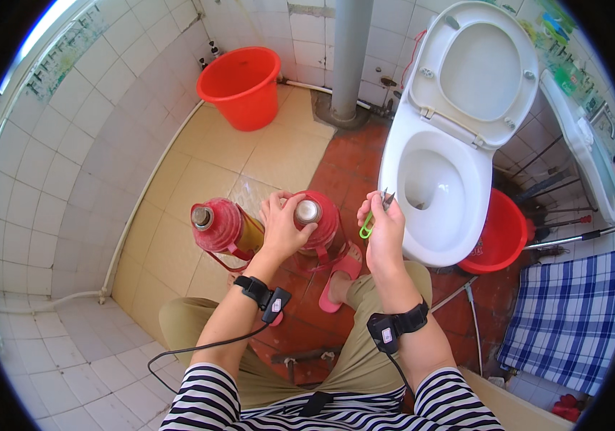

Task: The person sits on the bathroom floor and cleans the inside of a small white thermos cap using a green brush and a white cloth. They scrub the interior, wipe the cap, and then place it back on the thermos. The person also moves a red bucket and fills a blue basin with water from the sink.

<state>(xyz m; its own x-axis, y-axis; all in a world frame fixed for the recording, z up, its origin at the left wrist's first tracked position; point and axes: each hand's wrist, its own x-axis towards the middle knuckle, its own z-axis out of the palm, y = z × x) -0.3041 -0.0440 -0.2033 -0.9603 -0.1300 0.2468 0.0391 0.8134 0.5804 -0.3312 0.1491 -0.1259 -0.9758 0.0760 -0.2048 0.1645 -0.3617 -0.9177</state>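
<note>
Two red thermos flasks stand upright on the floor before me. My left hand (285, 223) rests on the shoulder of the right flask (327, 218), its fingers spread around the neck and the pale round stopper (307, 211). The left flask (221, 222), with a grey-brown stopper (201, 217) and a yellow body panel, stands just beyond that hand. In my right hand (384, 231) is a small pair of thread snips (367, 225) with a green handle. Their dark blades point up and away from me, close to the toilet bowl's rim.
To the right stands a white toilet (439, 194) with its lid raised. A red bucket (240, 89) is in the far corner, another red bucket (499, 237) behind the toilet. A grey pipe (348, 59) rises by the wall. A checked cloth (566, 318) hangs at right, below a washbasin (577, 126).
</note>
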